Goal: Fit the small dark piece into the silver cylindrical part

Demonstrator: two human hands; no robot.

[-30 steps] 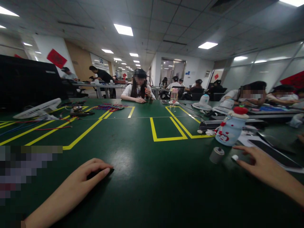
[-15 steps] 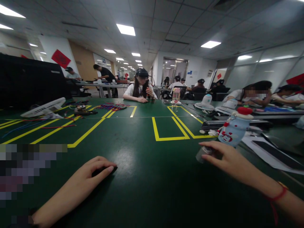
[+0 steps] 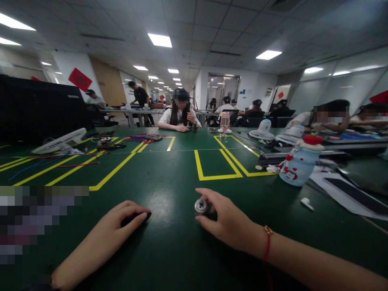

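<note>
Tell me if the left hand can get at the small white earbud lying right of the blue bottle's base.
Probably not easily: the left hand rests far across the green table from the earbud, and the right hand, holding a small metal cylinder, sits between.

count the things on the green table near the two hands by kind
small grey cylinder, held in the right hand: 1
dark object under the left hand, mostly hidden: 1
pale blue bottle with a red cap: 1
small white piece: 1
total: 4
</note>
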